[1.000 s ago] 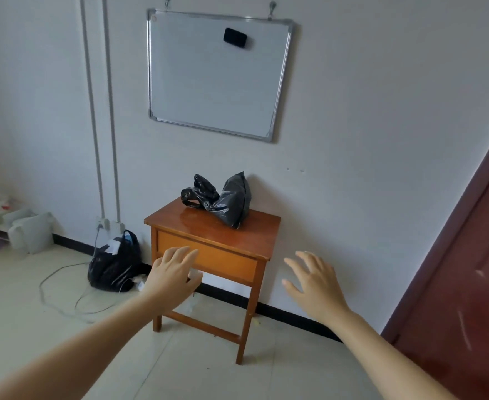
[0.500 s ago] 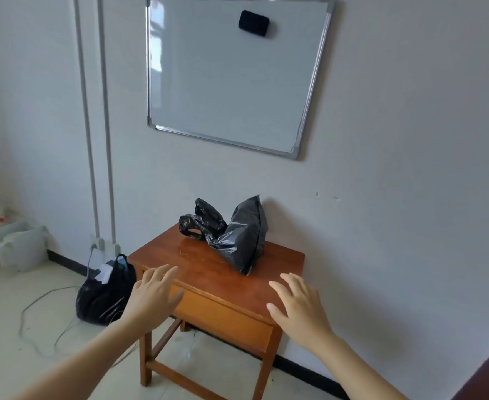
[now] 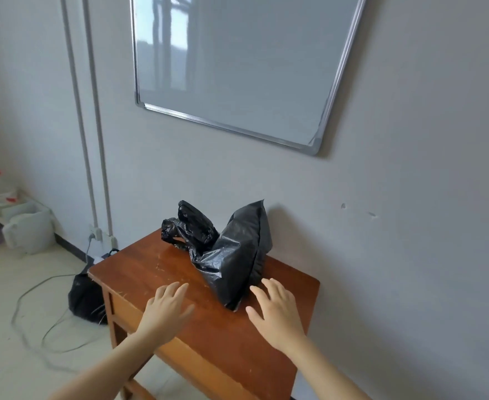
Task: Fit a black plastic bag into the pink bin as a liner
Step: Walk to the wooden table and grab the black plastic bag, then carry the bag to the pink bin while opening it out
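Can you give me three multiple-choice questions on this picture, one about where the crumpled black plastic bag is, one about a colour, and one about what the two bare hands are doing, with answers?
1. Where does the crumpled black plastic bag lie?
A. On the floor under the whiteboard
B. On top of the small brown wooden table, against the wall
C. Hung on the white pipes

2. What colour is the frame of the wall-mounted whiteboard?
A. Red
B. Black
C. Silver-grey

3. What state are the left hand and right hand in?
A. Both open, fingers spread, holding nothing
B. Both clenched on the bag
C. One holds a cable

Answers: 1 B, the bag sits on the tabletop by the wall. 2 C, the rim is a pale metallic grey. 3 A, both palms face down over the table, short of the bag.
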Demonstrator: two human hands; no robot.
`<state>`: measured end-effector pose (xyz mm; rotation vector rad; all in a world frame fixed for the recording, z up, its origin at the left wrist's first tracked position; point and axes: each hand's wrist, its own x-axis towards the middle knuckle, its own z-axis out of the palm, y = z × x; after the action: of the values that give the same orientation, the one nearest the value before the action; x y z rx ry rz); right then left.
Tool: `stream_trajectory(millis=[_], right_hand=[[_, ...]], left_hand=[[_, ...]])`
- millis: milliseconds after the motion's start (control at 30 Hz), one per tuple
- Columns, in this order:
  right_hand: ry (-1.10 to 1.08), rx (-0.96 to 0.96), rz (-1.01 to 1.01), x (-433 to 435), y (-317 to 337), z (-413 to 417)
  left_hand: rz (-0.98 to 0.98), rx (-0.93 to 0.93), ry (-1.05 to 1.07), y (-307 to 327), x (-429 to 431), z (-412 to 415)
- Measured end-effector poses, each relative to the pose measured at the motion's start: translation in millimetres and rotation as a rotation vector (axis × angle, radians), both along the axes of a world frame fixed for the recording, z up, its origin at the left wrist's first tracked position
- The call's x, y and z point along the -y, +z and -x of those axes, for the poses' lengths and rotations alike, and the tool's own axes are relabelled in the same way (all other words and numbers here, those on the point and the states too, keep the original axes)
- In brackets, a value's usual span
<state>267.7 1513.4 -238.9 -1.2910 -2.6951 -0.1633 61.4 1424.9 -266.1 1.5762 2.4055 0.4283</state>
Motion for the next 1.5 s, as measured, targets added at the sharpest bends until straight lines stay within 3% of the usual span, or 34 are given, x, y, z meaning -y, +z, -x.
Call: stream_trajectory(millis=[333,467,567,633,700,767,833,933,1067,1267,1367,1500], right_hand=[[0.319,-0.072,0.029,-119.7,10.7,111.7],[0.454,0.188,-0.02,-141.1,15.1,151.1],[0.327,0.294,0.073,-156.0,2.6,160.5],[0.213,0.327,0.21,-171.6,-11.0,152.1],[0.166,0.357,0.336,-183.5,-25.3,136.4],[0.177,0.355,0.452,-189.5,-39.9,120.6],[0.192,0.337,0.526,-192.4,-53.8,107.0],[0.186,0.314,0.582,-194.9,-70.9,88.8],[0.158,0.276,0.659,-194.6,-89.5,68.3],[0.176,0.206,0.6,-191.7,-97.1,60.0],[0.293,0.175,0.473,-187.8,-92.8,70.2],[0.521,0.033,0.344,-173.7,-77.4,102.4]], left_hand=[[0.062,0.153,0.334,-44.2,-43.7,1.9],[0.029,0.164,0.427,-52.1,-59.2,18.4],[-0.074,0.129,0.467,-44.6,-80.5,34.1],[-0.216,0.004,0.373,-40.9,-101.0,42.6],[-0.3,-0.233,0.165,-36.7,-130.0,50.8],[-0.28,-0.461,-0.093,-28.3,-161.4,55.5],[-0.151,-0.542,-0.322,-20.0,-189.4,56.4],[0.292,-0.353,-0.4,-23.6,-209.8,60.9],[0.529,-0.231,-0.377,-54.4,-199.0,69.3],[0.426,-0.139,-0.206,-82.5,-162.7,71.0],[0.356,-0.231,-0.143,-75.1,-142.6,73.6],[0.276,-0.18,0.083,-59.9,-89.7,85.0]])
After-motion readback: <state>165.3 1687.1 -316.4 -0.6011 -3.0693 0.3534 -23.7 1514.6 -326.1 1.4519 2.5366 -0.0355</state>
